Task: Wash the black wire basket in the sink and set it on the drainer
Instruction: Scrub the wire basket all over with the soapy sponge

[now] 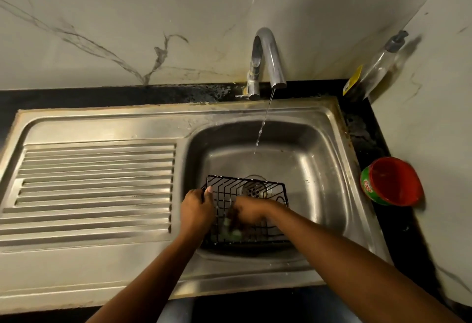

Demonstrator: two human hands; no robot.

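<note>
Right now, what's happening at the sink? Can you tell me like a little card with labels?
Where: black wire basket in the sink, over the drain
Left: left hand grips the basket's left edge
Right: right hand, blurred, inside the basket holding a green scrubber
Water: tap running, thin stream falling behind the basket
Drying spot: drainer left of the sink, basket not on it yet
Nearby: red tub and pump bottle on the right
</note>
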